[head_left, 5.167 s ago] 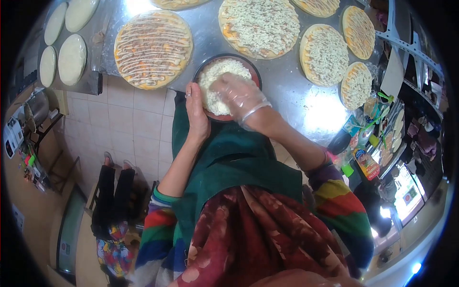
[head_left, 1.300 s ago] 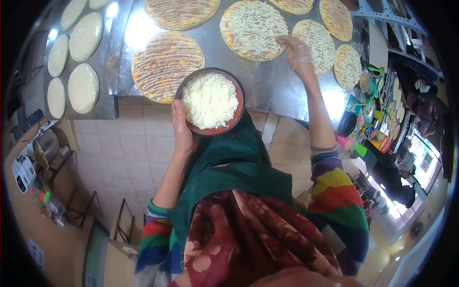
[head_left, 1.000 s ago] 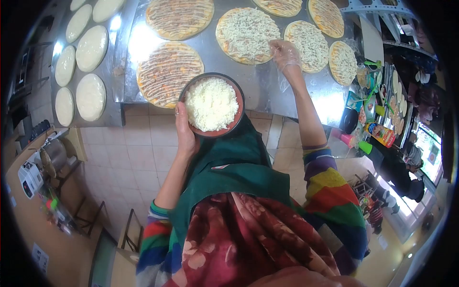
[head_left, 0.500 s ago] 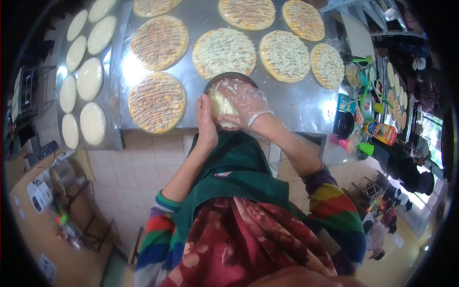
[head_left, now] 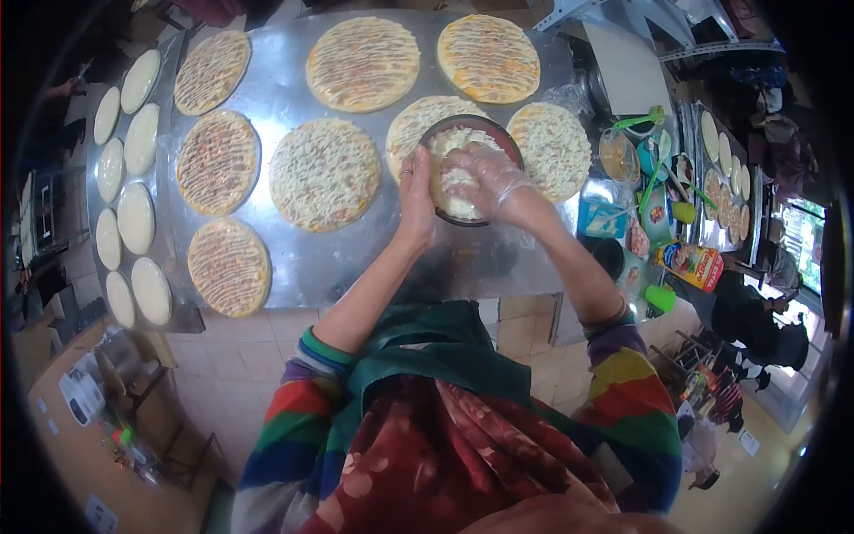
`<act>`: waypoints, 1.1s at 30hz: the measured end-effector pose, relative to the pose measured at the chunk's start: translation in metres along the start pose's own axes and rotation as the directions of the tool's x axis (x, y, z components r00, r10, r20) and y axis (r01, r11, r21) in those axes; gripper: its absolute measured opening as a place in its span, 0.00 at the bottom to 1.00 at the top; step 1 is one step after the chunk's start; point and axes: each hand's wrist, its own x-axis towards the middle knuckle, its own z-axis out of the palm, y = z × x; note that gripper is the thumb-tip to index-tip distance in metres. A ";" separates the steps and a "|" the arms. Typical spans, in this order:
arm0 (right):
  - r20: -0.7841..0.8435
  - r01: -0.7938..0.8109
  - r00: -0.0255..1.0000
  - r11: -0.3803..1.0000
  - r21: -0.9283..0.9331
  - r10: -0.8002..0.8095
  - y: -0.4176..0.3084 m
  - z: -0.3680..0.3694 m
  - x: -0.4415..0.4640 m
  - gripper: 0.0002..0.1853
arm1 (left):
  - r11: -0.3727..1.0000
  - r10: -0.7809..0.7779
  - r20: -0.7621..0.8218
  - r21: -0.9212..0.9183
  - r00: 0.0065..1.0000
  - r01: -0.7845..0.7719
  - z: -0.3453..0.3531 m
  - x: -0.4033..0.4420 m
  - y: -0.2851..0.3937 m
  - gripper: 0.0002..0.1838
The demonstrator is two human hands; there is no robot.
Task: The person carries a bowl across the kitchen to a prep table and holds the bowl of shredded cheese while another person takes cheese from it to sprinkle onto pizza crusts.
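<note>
We have both hands at one bowl (head_left: pixel 504 141), dark-rimmed and reddish inside, above the front part of the metal desk (head_left: pixel 325 262). Our left hand (head_left: pixel 417 203) is partly closed around the bowl's left side, thumb up by the rim; its fingers underneath are hidden from us. Our right hand (head_left: pixel 495 183), in a clear plastic glove, reaches in from the right with its fingers half-curled in the white crumbled topping (head_left: pixel 463 137); we cannot tell whether it has hold of any

In our view the bowl overlaps a topped round (head_left: pixel 416 125), hiding part of it. On either side lie two rounds covered in white crumbs, the left one (head_left: pixel 325 175) and the right one (head_left: pixel 551 151). Behind them sit two sauce-striped rounds (head_left: pixel 363 64), and three more striped ones (head_left: pixel 217 163) line the left side. Farther left we see plain dough rounds (head_left: pixel 136 218) in two rows. At our right are a yellow-and-red packet (head_left: pixel 692 265) and a green cup (head_left: pixel 660 298)
</note>
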 end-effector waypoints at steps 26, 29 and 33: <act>-0.064 -0.227 0.971 0.971 0.072 0.231 0.216 -0.118 0.163 0.11 | 0.996 -0.089 -0.184 -0.004 0.979 0.090 -0.002 -0.004 -0.004 0.33; -0.026 -0.122 0.992 0.991 0.051 0.124 0.229 -0.106 0.154 0.11 | 0.995 -0.096 -0.191 0.023 0.977 0.102 -0.001 -0.014 -0.003 0.36; -0.107 -0.085 0.992 0.990 -0.115 0.073 0.219 -0.101 0.168 0.11 | 0.992 -0.115 -0.184 0.035 0.976 0.123 -0.002 -0.023 -0.002 0.37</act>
